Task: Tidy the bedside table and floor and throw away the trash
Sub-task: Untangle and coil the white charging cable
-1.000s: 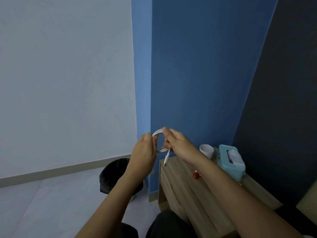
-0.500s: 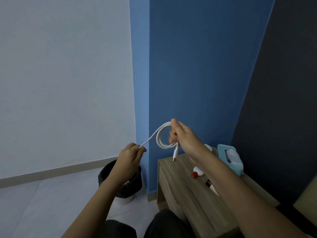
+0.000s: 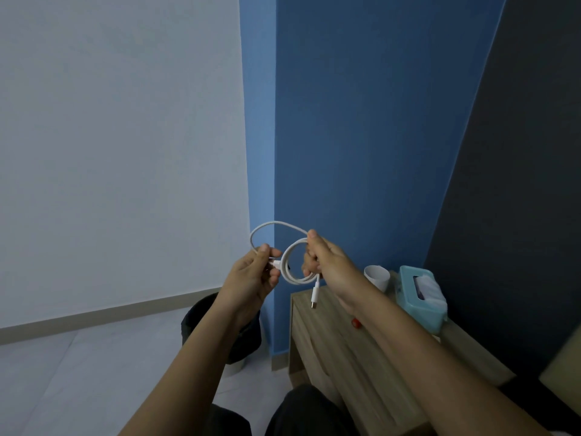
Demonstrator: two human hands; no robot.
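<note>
A white charging cable (image 3: 290, 272) hangs in loops between both hands, above the left end of the wooden bedside table (image 3: 352, 357). My right hand (image 3: 327, 262) pinches the coiled loops at their top, and one plug dangles below it. My left hand (image 3: 254, 275) grips the cable's other end, plug between thumb and fingers, with a wide loop arching over to the right hand. A black-lined trash bin (image 3: 248, 338) stands on the floor left of the table, mostly hidden behind my left forearm.
On the table stand a white cup (image 3: 377, 276) and a teal tissue box (image 3: 423, 297) by the dark wall. A small red-capped item (image 3: 356, 323) peeks out under my right forearm. Blue wall behind, pale tiled floor at left, my dark-trousered knees below.
My left hand, stretched out low and left half a second ago, has come back up toward the right hand, bringing the cable's free end in and forming another loop.
</note>
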